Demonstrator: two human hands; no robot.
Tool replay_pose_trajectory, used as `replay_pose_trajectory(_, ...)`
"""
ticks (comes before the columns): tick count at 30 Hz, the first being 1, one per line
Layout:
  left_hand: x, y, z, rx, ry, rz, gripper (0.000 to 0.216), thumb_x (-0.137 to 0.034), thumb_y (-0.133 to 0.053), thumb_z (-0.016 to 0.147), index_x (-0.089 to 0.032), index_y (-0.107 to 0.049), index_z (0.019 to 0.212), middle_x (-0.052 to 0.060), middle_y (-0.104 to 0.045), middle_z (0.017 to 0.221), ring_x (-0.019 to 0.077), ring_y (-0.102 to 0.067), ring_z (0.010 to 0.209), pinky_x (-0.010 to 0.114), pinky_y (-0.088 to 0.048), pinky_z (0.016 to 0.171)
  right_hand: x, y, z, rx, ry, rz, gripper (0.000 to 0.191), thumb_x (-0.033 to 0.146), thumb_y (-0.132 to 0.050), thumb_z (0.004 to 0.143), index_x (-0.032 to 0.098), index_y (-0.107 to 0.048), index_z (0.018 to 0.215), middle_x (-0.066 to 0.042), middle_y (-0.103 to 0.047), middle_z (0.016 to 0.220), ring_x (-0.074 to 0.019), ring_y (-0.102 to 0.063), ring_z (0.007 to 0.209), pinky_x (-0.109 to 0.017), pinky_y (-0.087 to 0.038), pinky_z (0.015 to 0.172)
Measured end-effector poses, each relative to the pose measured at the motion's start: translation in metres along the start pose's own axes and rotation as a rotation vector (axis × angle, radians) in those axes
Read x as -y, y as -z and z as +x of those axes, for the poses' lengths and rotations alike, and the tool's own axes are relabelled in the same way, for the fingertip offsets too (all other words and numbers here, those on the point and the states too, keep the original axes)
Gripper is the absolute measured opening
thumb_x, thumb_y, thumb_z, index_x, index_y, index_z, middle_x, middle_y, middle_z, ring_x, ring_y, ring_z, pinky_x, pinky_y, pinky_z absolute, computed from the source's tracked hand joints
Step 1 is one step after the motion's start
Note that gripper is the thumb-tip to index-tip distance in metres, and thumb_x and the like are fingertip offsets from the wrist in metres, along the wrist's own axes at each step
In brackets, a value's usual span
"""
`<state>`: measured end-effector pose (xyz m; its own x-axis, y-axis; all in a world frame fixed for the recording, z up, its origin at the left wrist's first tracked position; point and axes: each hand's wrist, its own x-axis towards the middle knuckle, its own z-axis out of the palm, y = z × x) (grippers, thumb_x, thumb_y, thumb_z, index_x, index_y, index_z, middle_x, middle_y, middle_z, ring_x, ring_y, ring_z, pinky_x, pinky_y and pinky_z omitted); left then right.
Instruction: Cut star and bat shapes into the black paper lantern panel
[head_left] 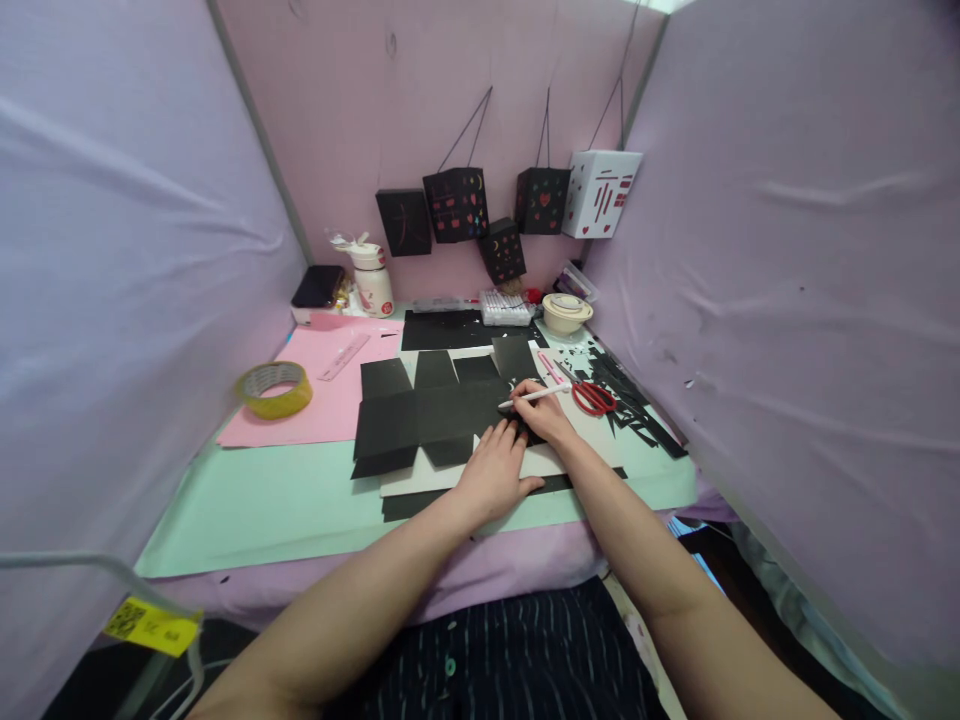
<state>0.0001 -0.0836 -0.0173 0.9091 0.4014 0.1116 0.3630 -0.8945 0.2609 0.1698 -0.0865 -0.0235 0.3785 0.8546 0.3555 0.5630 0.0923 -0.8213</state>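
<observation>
Head view: left hand (495,470) flat on black cut-out card (427,410), fingers spread open, pressing it onto white board (420,482) over mint mat (285,500). Right hand (544,412) fingers closed round white pen (532,396), tip on card's right edge. Risk, judged: card could slip under light pressure, skewing line; pen hand could nudge red scissors (594,398) just beside it. Black scraps (637,405) right, tape roll (274,388) on pink paper (315,385) left, paper lanterns (457,205) hanging behind.

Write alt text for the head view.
The right hand holds a white pen over a flat black paper cutout while the left hand presses it down. Red scissors and a yellow tape roll lie nearby.
</observation>
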Motion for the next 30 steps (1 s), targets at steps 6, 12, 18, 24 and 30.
replay_pose_trajectory(6,-0.0004,-0.0001,0.0007,-0.006,0.0,0.006,0.075,-0.055,-0.057,0.087,-0.008,-0.041,0.143,0.021,-0.035,0.153,0.0343,-0.027,0.145,0.05,-0.023,0.118,0.0035,0.0009,-0.0013,0.016,0.008,-0.053,0.01,0.027,-0.052,0.078,0.022,-0.057,0.071,0.002,-0.061,0.067,-0.0162,-0.058,0.069,-0.028,-0.043,0.067)
replay_pose_trajectory(12,0.0008,-0.0018,0.0018,-0.016,-0.011,0.006,0.078,-0.055,-0.058,0.087,-0.006,-0.039,0.145,0.022,-0.033,0.154,0.034,-0.026,0.145,0.049,-0.022,0.119,0.007,0.0014,-0.002,0.025,0.037,-0.062,0.012,0.027,-0.052,0.08,0.021,-0.057,0.07,0.003,-0.06,0.066,-0.0153,-0.058,0.068,-0.027,-0.042,0.068)
replay_pose_trajectory(18,0.0006,-0.0014,0.0015,-0.02,-0.012,-0.003,0.074,-0.055,-0.056,0.088,-0.01,-0.039,0.144,0.02,-0.033,0.154,0.0332,-0.026,0.145,0.051,-0.024,0.118,0.006,0.0005,-0.002,0.042,0.021,-0.035,0.013,0.026,-0.052,0.08,0.022,-0.058,0.07,0.003,-0.062,0.065,-0.0148,-0.059,0.066,-0.027,-0.043,0.068)
replay_pose_trajectory(24,0.0008,-0.0015,0.0009,-0.016,-0.013,-0.004,0.077,-0.055,-0.056,0.088,-0.008,-0.037,0.145,0.021,-0.031,0.155,0.0332,-0.024,0.146,0.05,-0.023,0.118,0.0056,0.0004,-0.002,0.047,0.005,-0.032,0.012,0.026,-0.052,0.081,0.022,-0.059,0.071,0.003,-0.063,0.066,-0.0153,-0.061,0.068,-0.027,-0.044,0.069)
replay_pose_trajectory(30,0.0007,-0.0014,0.0009,-0.014,-0.011,-0.003,0.077,-0.055,-0.057,0.088,-0.008,-0.036,0.145,0.021,-0.03,0.155,0.0328,-0.024,0.146,0.049,-0.022,0.119,0.0049,-0.0001,-0.0018,0.049,0.013,-0.027,0.014,0.027,-0.052,0.082,0.022,-0.059,0.072,0.002,-0.063,0.067,-0.015,-0.061,0.068,-0.027,-0.044,0.07)
